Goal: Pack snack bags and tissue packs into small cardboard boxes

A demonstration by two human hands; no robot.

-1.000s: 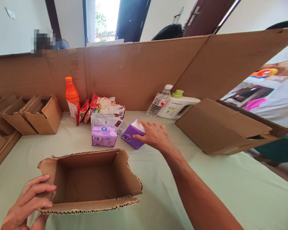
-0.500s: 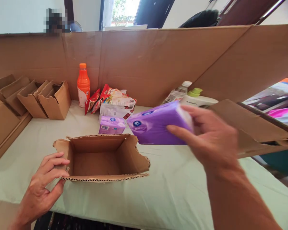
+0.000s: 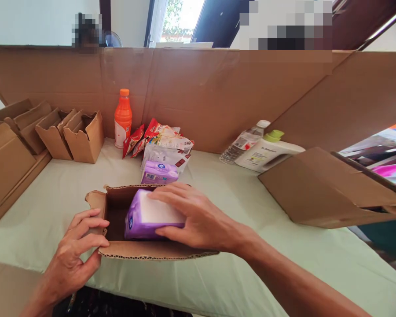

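Note:
An open cardboard box point(image 3: 158, 250) stands on the pale green cloth near the front edge. My left hand point(image 3: 77, 246) grips the box's left end, fingers over its wall and thumb on the near side. My right hand point(image 3: 191, 215) is closed around a purple and white tissue pack point(image 3: 141, 222), which is partly down inside the box; its right part is hidden under my fingers. Just behind the box lies a second purple tissue pack point(image 3: 160, 172), against several snack packets point(image 3: 168, 147) in red and white wrapping.
An orange bottle point(image 3: 123, 119) stands at the back left, beside several cardboard boxes point(image 3: 86, 141). A clear bottle point(image 3: 244, 141) and a white jug with a green cap point(image 3: 267, 152) lean at the back right. A larger carton point(image 3: 317, 189) lies at right. Cardboard panels point(image 3: 201, 92) wall the back.
My right hand has brought the tissue pack left and down into the box, turning it so its white side faces up. My left hand still holds the box end.

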